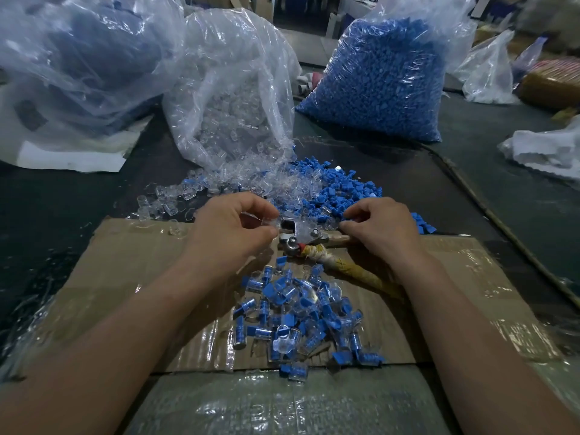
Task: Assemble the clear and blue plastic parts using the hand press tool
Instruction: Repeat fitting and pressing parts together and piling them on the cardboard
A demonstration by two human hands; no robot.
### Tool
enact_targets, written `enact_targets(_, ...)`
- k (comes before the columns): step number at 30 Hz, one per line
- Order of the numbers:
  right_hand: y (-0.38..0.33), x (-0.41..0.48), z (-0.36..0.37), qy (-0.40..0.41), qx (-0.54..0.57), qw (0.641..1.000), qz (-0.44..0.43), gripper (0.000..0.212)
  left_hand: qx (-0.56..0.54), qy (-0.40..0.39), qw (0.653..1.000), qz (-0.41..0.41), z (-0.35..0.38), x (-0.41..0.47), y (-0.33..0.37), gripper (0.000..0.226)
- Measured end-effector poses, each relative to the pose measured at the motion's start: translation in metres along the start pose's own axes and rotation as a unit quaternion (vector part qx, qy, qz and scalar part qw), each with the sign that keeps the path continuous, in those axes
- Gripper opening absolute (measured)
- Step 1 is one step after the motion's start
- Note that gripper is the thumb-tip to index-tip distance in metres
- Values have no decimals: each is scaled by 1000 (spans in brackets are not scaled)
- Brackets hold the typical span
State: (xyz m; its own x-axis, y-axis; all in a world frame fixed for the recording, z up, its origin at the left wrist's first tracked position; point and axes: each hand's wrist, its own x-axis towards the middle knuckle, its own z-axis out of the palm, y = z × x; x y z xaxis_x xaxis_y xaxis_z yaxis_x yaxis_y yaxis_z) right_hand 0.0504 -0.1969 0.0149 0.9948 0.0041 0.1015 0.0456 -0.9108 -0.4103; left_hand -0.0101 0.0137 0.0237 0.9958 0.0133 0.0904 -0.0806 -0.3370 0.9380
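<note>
A: Beyond the heap of joined pieces (301, 321) on the taped cardboard (125, 268), what of the hands?

B: The left hand (232, 233) pinches a clear part (266, 219) between its thumb and curled fingers. The right hand (379, 227) curls at the loose blue parts (339, 189); whether it holds one, I cannot tell.

A: The hand press tool (295, 243)?

B: It lies between them, metal head away and its tape-wrapped handle slanting near-right. Behind it stand crinkled bags, one of clear parts (232, 98) and one of blue (386, 86).

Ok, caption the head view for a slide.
Left hand pinches a clear part at the hand press; assembled pieces heaped nearby.
</note>
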Motion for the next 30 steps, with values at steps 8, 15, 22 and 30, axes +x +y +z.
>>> enact_targets(8, 4, 0, 3, 45, 17, 998, -30, 17, 5, 13, 999, 41, 1, 3, -4, 37)
enact_targets(15, 0, -12, -12, 75, 164, 983, -38, 18, -41, -5, 999, 33, 1, 2, -4, 30)
enact_targets(22, -37, -41, -18, 13, 318, 944, -88, 24, -20, -5, 998, 64, 2, -1, -3, 33)
enact_targets(30, -61, -55, -9, -38, 362, 922, -134, 24, 36, 21, 989, 141, 9, -2, -4, 46)
